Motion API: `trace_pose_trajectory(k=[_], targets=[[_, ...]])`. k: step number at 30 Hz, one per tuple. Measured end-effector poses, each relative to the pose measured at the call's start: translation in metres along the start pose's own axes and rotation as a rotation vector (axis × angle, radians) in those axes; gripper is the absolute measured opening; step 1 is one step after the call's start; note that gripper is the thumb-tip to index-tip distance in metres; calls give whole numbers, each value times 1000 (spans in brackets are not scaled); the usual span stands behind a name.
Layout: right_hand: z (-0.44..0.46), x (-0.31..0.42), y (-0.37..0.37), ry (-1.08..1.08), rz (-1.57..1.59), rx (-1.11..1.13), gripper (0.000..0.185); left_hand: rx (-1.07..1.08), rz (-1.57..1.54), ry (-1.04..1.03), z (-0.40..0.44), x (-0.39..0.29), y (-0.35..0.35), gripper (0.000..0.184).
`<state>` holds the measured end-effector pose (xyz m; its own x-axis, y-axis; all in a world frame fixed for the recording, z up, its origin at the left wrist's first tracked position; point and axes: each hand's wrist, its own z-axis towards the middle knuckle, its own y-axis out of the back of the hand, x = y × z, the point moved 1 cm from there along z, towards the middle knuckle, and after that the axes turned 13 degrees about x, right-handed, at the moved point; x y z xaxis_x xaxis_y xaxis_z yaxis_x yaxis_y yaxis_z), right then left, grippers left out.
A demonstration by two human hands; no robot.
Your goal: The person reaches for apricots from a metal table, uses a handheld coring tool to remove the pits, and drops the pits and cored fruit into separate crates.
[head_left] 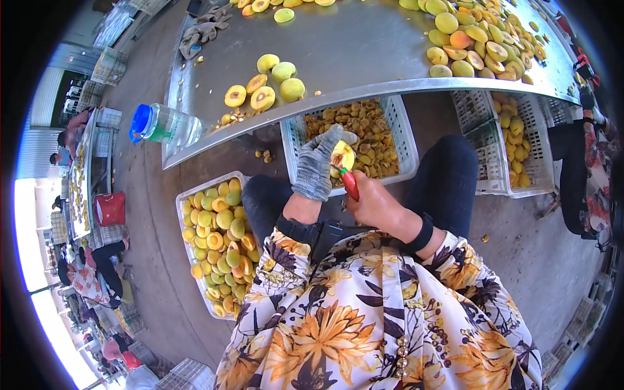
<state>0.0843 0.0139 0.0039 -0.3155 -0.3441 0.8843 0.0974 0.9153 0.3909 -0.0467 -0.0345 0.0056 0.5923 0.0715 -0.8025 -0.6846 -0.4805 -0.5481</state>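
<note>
My left hand (318, 162), in a grey knit glove, grips a yellow peach half (342, 158) with its cut face and brown centre showing. Bare fingers of my right hand (379, 203) close around a red-handled knife (350, 184), whose tip meets the fruit; the blade is mostly hidden. Both hands are over a white crate (404, 153) of brownish-yellow scraps (364, 123) between my knees. To the left, another crate (185, 224) is filled with peach halves (221, 234).
Ahead stands a metal table (364, 49) with a raised edge, bearing a peach pile (481, 39), several loose peaches (262, 99) and grey gloves (205, 29). A blue-lidded plastic jar (166, 125) sits at its left corner. Crates (500, 143) and another person (575, 175) are on the right.
</note>
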Motion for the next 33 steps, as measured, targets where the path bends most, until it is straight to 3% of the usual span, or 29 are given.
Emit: trace_pose_trajectory(k=[4,5,9,11,14,15,18,20,21,23,24,26,30,33], targets=[[2,1,1,22,50,-45,22,26,-110,-98,-4,-3,-7,27],[3,3,2,18,72,-58,22,-54,-105,-205,-4,-1,-12,25],[1,12,5,136,26,-91,16,-139,-172,-257,-4,2,-11,29],[-4,21,12,-24,321,145,10,-16,-268,-81,-4,2,-4,29],[-8,29,17,-160,424,281,12,128,-279,50,-3,-1,0,30],[-8,30,18,-161,424,283,12,29,-267,26,-2,-1,-5,32],[-6,21,14,-173,411,333,14,68,-174,35,-3,-5,-1,24],[-1,-4,-1,144,47,46,7,47,-135,31,-3,-5,0,24],[-3,5,3,144,48,46,7,57,-116,30,-2,-5,0,24],[-7,27,14,-115,289,231,7,62,-99,30,-3,-4,1,24],[-6,27,15,-114,289,234,7,52,-118,34,-3,-3,1,24],[-5,27,12,-226,551,546,9,33,-140,37,-5,-2,-1,25],[-3,29,17,-223,577,591,14,71,-235,-89,-6,-4,-1,26],[2,33,27,-311,912,661,14,25,-214,-136,-12,-12,-8,38]])
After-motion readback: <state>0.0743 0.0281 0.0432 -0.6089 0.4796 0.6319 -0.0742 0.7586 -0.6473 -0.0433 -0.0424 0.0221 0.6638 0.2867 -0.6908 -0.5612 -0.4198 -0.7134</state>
